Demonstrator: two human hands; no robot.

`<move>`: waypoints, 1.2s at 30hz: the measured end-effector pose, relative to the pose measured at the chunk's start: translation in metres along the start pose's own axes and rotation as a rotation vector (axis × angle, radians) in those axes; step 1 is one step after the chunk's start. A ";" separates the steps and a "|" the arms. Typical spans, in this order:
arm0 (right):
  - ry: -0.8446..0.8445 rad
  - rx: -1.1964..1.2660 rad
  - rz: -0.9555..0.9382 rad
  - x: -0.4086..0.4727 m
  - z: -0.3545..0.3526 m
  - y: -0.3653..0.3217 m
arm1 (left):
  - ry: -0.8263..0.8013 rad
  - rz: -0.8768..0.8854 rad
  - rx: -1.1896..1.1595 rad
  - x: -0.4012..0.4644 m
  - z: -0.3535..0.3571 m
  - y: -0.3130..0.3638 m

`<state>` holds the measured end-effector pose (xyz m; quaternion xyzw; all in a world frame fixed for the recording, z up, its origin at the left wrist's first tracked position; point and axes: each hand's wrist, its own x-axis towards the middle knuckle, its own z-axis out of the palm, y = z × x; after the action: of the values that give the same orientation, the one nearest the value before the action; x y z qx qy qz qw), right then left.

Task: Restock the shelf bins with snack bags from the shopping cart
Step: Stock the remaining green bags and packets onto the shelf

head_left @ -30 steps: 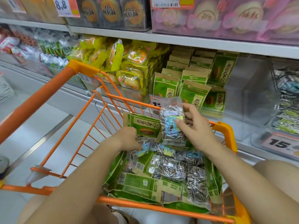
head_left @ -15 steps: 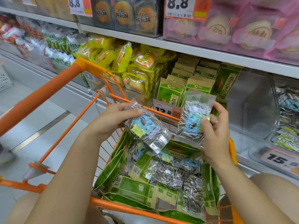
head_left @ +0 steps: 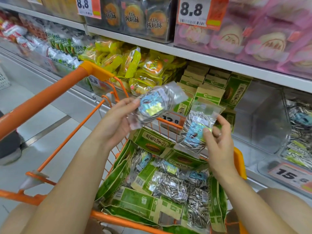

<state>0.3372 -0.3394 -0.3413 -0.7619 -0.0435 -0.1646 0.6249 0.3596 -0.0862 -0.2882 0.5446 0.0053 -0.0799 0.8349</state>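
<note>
My left hand holds a clear bag of sunflower seeds with a blue label, tilted above the cart. Beside it my right hand grips a second clear seed bag, upright over the cart's far rim. Below them the orange shopping cart holds several green paper snack bags and more clear seed bags. On the shelf at right a clear bin contains matching seed bags. An empty clear bin stands to its left.
Green paper bags stand in a shelf bin behind the cart, with yellow snack bags to their left. Boxed pastries fill the upper shelf. Price tags read 8.8, 12.8 and 15.8. Grey floor lies left.
My left hand picked a second seed bag out of the cart and raised it. My right hand lifted its bag higher and to the right, toward the shelf.
</note>
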 end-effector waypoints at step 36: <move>-0.043 0.392 0.211 0.017 -0.067 -0.032 | -0.283 0.150 0.719 -0.019 0.172 -0.053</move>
<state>0.3316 -0.4002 -0.2949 -0.6294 -0.0080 -0.0704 0.7739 0.3203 -0.2617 -0.2647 0.7848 -0.1780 -0.0900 0.5868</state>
